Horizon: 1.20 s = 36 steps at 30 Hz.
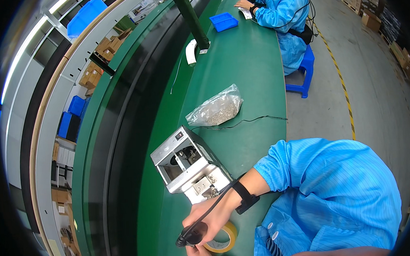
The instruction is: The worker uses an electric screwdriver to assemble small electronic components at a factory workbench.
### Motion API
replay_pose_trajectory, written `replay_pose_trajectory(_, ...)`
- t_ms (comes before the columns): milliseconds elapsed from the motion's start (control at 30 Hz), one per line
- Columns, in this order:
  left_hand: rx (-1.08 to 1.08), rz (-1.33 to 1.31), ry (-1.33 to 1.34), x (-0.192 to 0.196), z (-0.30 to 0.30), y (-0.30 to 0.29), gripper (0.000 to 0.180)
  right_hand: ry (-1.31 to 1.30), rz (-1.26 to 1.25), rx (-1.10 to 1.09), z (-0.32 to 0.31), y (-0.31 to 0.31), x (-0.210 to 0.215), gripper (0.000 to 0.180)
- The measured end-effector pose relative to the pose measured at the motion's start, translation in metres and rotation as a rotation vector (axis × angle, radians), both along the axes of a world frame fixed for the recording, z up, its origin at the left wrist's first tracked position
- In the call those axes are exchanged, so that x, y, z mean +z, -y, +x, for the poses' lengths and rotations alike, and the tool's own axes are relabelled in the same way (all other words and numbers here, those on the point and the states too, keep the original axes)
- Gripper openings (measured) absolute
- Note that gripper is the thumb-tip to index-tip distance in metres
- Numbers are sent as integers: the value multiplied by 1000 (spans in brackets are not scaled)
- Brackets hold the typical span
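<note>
Machine (195, 167) is on the counter (259, 102) just ahead of my right grip (210, 218), likely put there for a short reach, with the tape (233, 235) just beside that grip and the bag (225, 111) beyond the machine, presumably handy but clear. Right grip's fingers curl down behind a black puck (196, 232), so I can't make out how wide or what's held; left grip (199, 255), half out of view, same.

Farther up the green bench (259, 66), you have a blue tray (223, 22), nr. a co-worker (284, 12) seated on a blue stool (307, 68). To your R, a yellow-black line (338, 69) is on the floor (314, 118), w/ cardboard boxes (370, 21) beyond.
</note>
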<state>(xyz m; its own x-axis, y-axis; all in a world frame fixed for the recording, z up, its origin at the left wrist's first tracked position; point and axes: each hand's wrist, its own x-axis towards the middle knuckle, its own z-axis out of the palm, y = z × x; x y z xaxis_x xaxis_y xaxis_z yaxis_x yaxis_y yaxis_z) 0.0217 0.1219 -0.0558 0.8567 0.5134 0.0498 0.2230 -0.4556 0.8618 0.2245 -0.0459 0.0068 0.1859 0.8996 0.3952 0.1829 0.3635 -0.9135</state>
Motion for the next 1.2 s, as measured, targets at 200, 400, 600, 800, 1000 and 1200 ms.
replay_pose_trajectory(200, 23, -3, -18, 5, 1, 4, 24, 2, -9, 1, 0, 1, 2, 23)
replay_pose_trajectory(400, 11, -8, -13, 3, 1, 2, 25, 2, -3, -2, 0, 0, 0, 23)
replay_pose_trajectory(600, 21, -5, -30, 4, 1, 3, 25, 10, 6, -7, 1, 0, -1, 23)
replay_pose_trajectory(800, -3, 63, -43, -2, -3, -4, 24, -3, 8, -8, 0, 1, 1, 23)
replay_pose_trajectory(1000, -4, 64, -31, -6, -4, -7, 23, 1, 16, -15, -1, 0, 1, 24)
replay_pose_trajectory(1200, -1, 26, -17, -7, -3, -5, 23, 1, 8, -5, 0, 2, 3, 24)
